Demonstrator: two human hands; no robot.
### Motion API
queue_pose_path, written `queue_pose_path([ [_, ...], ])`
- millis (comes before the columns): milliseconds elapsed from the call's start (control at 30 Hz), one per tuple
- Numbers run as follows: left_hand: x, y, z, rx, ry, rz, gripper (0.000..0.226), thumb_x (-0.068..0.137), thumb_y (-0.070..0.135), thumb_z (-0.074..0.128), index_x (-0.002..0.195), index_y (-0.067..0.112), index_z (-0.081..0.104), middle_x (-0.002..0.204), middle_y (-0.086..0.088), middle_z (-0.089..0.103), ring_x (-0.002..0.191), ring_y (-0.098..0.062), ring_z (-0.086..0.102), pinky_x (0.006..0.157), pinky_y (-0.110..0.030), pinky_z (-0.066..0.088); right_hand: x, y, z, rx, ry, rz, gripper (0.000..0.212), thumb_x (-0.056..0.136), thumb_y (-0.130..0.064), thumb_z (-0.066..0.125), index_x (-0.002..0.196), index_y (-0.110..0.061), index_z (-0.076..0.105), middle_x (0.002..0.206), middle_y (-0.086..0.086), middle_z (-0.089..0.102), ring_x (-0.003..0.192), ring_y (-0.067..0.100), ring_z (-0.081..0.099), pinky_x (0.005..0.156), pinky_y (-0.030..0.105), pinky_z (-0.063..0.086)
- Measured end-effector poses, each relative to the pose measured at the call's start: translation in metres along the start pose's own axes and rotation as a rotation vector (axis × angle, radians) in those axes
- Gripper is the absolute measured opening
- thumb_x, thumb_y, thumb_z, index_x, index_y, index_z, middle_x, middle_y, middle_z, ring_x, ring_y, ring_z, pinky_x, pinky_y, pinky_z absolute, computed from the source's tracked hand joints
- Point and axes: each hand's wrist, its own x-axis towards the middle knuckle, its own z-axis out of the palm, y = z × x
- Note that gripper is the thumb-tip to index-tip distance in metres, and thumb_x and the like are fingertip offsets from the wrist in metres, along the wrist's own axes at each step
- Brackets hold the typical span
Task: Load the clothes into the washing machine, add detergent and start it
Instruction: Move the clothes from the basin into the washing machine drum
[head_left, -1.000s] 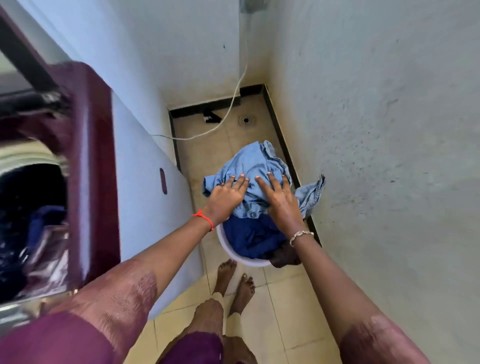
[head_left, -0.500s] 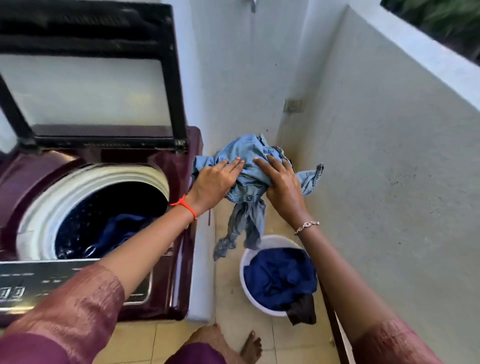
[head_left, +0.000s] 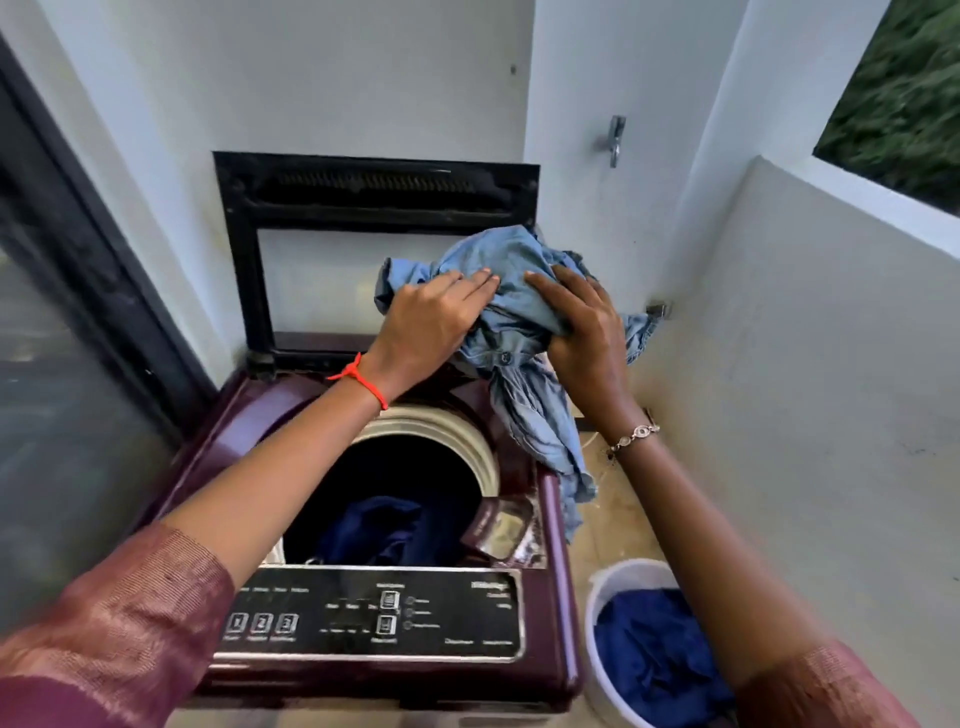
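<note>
- Two hands, left hand (head_left: 426, 325) and right hand (head_left: 584, 332), fingers clutching the bunched light-blue shirt (head_left: 511, 306) above the washing machine (head_left: 550, 519) top's rear right corner.
- Loading step; next, lower it into the drum (head_left: 415, 467); more clothes wait in the bucket (head_left: 613, 582).

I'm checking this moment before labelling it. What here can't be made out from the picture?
Head view only:
- Control panel: print is blurred, so no setting is readable.
- Drum: dark inside and crossed by the left arm; how full it is stays unclear.
- White tub: cut off by the bottom edge and the right arm.
- Light blue garment: bunched under the left hand and right hand; its type is unclear.
- Detergent: none visible.
</note>
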Motion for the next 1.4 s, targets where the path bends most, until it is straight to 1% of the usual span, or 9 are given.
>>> queue_pose_path([
  [300, -0.084, -0.031, 0.002, 0.034, -0.17, 0.093, 0.036, 0.076, 0.003, 0.048, 0.102, 0.012, 0.072, 0.099, 0.002, 0.074, 0.073, -0.018, 0.069, 0.044, -0.022, 0.051, -0.058, -0.03, 0.071, -0.003, -0.216, 0.08, 0.069, 0.069, 0.014, 0.059, 0.131, -0.016, 0.05, 0.133, 0.015, 0.05, 0.124, 0.037, 0.044, 0.093, 0.053, 0.047],
  [400, -0.107, -0.02, 0.014, -0.006, -0.266, 0.078, 0.036, 0.076, 0.007, 0.043, 0.093, 0.015, 0.074, 0.089, 0.004, 0.074, 0.066, -0.017, 0.068, 0.04, -0.021, 0.049, -0.081, -0.009, 0.074, 0.029, -0.503, 0.17, 0.071, 0.079, -0.012, 0.069, 0.141, -0.025, 0.035, 0.15, 0.009, 0.029, 0.139, 0.029, 0.027, 0.113, 0.049, 0.028],
  [500, -0.129, -0.014, 0.022, -0.069, -0.329, 0.03, 0.036, 0.075, 0.006, 0.041, 0.087, 0.012, 0.074, 0.08, 0.001, 0.074, 0.062, -0.02, 0.068, 0.037, -0.024, 0.049, -0.091, 0.016, 0.062, 0.212, -0.614, 0.369, 0.091, 0.072, -0.037, 0.076, 0.145, -0.029, 0.021, 0.155, 0.0, 0.019, 0.142, 0.014, 0.018, 0.117, 0.038, 0.02],
  [633, -0.155, -0.015, 0.026, -0.107, -0.381, -0.016, 0.033, 0.061, -0.006, 0.065, 0.091, 0.003, 0.073, 0.089, -0.007, 0.074, 0.068, -0.027, 0.07, 0.039, -0.027, 0.051, -0.107, 0.068, 0.047, 0.115, -0.794, 0.641, 0.115, 0.066, -0.035, 0.081, 0.148, -0.027, 0.001, 0.157, 0.002, 0.003, 0.144, 0.018, 0.008, 0.117, 0.04, 0.018],
  [833, -0.17, -0.009, 0.027, -0.125, -0.396, -0.049, 0.04, 0.056, -0.012, 0.068, 0.092, 0.006, 0.074, 0.09, -0.005, 0.075, 0.072, -0.025, 0.071, 0.041, -0.026, 0.052, -0.118, 0.1, 0.056, 0.045, -0.87, 0.783, 0.125, 0.061, -0.025, 0.086, 0.148, -0.027, -0.003, 0.156, 0.012, -0.007, 0.144, 0.024, -0.01, 0.116, 0.048, 0.012],
  [933, -0.174, -0.004, 0.029, -0.14, -0.454, -0.073, 0.052, 0.045, -0.012, 0.084, 0.093, 0.007, 0.074, 0.092, -0.003, 0.074, 0.075, -0.025, 0.071, 0.043, -0.026, 0.053, -0.111, 0.101, 0.065, 0.087, -0.856, 0.79, 0.114, 0.067, -0.011, 0.079, 0.148, -0.028, 0.001, 0.154, 0.016, 0.006, 0.143, 0.031, 0.012, 0.113, 0.048, 0.027],
  [1033, -0.176, -0.002, 0.028, -0.155, -0.472, -0.079, 0.053, 0.042, -0.01, 0.086, 0.091, 0.008, 0.075, 0.091, -0.002, 0.075, 0.074, -0.024, 0.071, 0.042, -0.025, 0.052, -0.105, 0.099, 0.073, 0.082, -0.777, 0.776, 0.092, 0.071, -0.003, 0.071, 0.147, -0.019, 0.021, 0.135, 0.018, 0.043, 0.114, 0.03, 0.051, 0.092, 0.034, 0.047],
  [1200, -0.179, -0.006, 0.028, -0.16, -0.461, -0.101, 0.051, 0.046, -0.011, 0.084, 0.092, 0.008, 0.075, 0.092, -0.002, 0.075, 0.077, -0.026, 0.071, 0.046, -0.026, 0.053, -0.092, 0.079, 0.081, -0.206, -0.582, 0.692, 0.043, 0.077, -0.005, 0.058, 0.12, -0.013, 0.061, 0.112, 0.019, 0.065, 0.1, 0.036, 0.061, 0.081, 0.037, 0.05],
  [1400, -0.174, -0.02, 0.014, -0.164, -0.402, -0.153, 0.047, 0.049, -0.013, 0.082, 0.092, 0.005, 0.074, 0.092, -0.004, 0.074, 0.075, -0.025, 0.07, 0.045, -0.027, 0.054, -0.053, 0.047, 0.085, -0.281, -0.456, 0.509, 0.039, 0.079, 0.002, 0.051, 0.114, -0.01, 0.064, 0.103, 0.02, 0.067, 0.091, 0.038, 0.062, 0.073, 0.038, 0.049],
])
